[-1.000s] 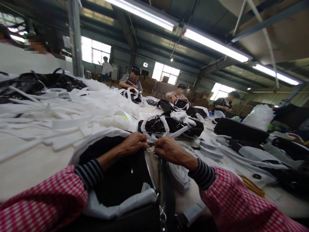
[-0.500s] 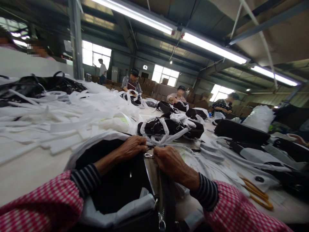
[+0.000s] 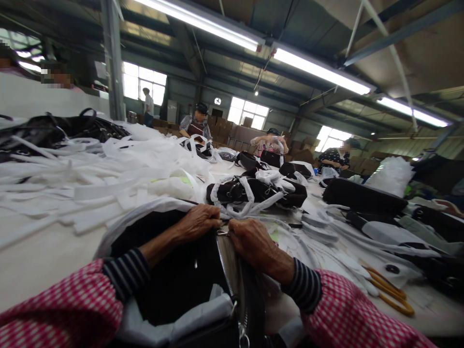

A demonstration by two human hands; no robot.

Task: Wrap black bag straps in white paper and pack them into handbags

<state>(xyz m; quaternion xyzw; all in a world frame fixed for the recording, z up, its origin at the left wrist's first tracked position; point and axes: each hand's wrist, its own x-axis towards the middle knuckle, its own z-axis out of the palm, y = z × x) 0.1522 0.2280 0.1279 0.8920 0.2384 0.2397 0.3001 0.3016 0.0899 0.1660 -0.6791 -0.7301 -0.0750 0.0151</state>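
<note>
A black handbag [image 3: 181,275] lies on the white table [image 3: 43,251] right in front of me, with white wrapping paper [image 3: 188,319] tucked round it. My left hand [image 3: 197,222] is closed on the far end of the bag, fingers curled over its edge. My right hand [image 3: 252,241] is closed beside it, pinching at a small metal clasp [image 3: 222,233] between the two hands. The bag's zipper [image 3: 232,275] runs toward me between my wrists.
White paper strips [image 3: 90,179] pile up on the left, with black bags [image 3: 54,130] behind them. A black bag wrapped in white strips [image 3: 253,191] lies just beyond my hands. Yellow-handled scissors [image 3: 391,292] lie right. Several workers [image 3: 197,123] sit at the far end.
My hands have drawn slightly closer together over the clasp. The view has shifted a little, bringing the scissors into sight at the right.
</note>
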